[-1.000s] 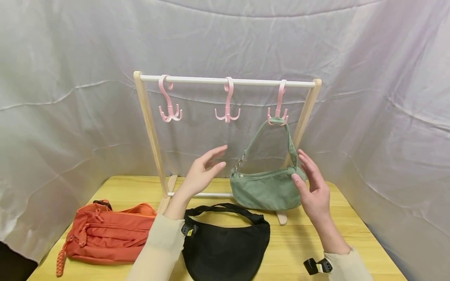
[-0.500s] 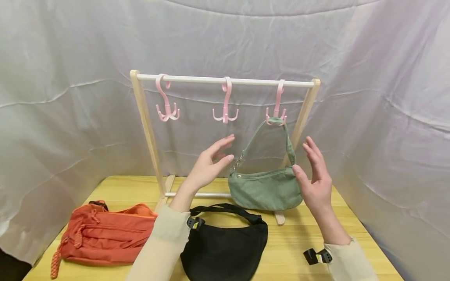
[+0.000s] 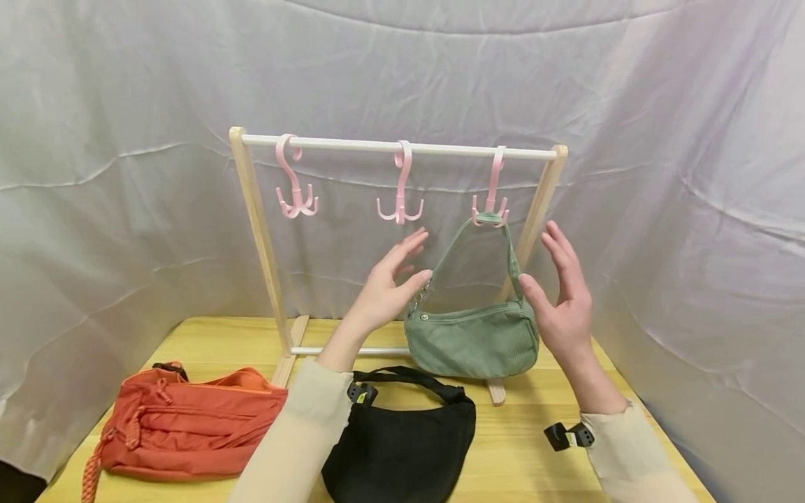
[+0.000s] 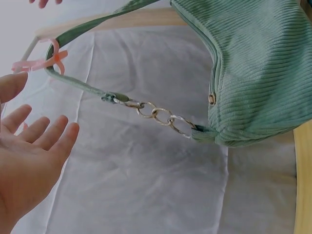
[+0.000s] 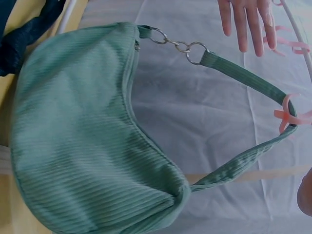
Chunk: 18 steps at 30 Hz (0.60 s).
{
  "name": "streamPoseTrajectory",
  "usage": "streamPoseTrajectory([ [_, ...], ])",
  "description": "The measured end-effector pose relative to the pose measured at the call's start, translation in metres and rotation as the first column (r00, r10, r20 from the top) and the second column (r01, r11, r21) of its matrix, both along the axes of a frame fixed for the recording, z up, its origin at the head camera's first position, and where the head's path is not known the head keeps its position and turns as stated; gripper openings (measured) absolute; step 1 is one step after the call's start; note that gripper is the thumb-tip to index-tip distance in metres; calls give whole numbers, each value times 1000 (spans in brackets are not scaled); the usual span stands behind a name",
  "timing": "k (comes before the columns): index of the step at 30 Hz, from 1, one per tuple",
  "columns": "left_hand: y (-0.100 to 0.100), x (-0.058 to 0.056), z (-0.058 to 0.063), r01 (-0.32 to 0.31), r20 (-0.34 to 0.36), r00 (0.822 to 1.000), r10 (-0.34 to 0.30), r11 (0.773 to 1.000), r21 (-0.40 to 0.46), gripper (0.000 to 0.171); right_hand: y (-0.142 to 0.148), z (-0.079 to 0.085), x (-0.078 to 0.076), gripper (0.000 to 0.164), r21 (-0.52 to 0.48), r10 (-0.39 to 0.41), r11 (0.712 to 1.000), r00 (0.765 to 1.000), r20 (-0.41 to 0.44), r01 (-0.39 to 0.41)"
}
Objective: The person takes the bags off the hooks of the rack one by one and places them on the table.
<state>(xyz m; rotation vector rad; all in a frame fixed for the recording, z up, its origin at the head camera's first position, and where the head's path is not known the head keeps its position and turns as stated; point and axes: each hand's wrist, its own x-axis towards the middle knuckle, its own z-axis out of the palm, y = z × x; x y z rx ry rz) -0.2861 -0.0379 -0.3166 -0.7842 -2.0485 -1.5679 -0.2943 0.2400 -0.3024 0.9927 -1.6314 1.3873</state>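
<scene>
A green corduroy handbag hangs by its strap from the right pink hook. Metal chain links join one end of the strap to the bag. My left hand is raised left of the strap, fingers spread; in the left wrist view, a gap shows between it and the chain. On the bag's other side my right hand is held up with extended fingers, its thumb near the strap's right end. Neither hand holds anything. The right wrist view shows only a bit of my right hand at its edge.
Two more pink hooks, a left one and a middle one, hang bare on the white rail of a wooden-sided rack. A black bag and an orange bag lie on the yellow table.
My left hand has moved up and right, nearer the green handbag's strap. My right hand has risen somewhat. The handbag stays hanging on its hook.
</scene>
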Motion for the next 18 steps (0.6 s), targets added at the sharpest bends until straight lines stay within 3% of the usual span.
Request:
streamPoseTrajectory([
  [8, 10, -8, 1, 1, -18, 1000, -1, 1000, -5, 61, -13, 35, 16, 52, 34, -36, 999, 998, -45, 38],
  [18, 19, -19, 3, -33, 5, 999, 33, 999, 9, 62, -15, 62, 4, 53, 114, -111, 986, 990, -87, 120],
])
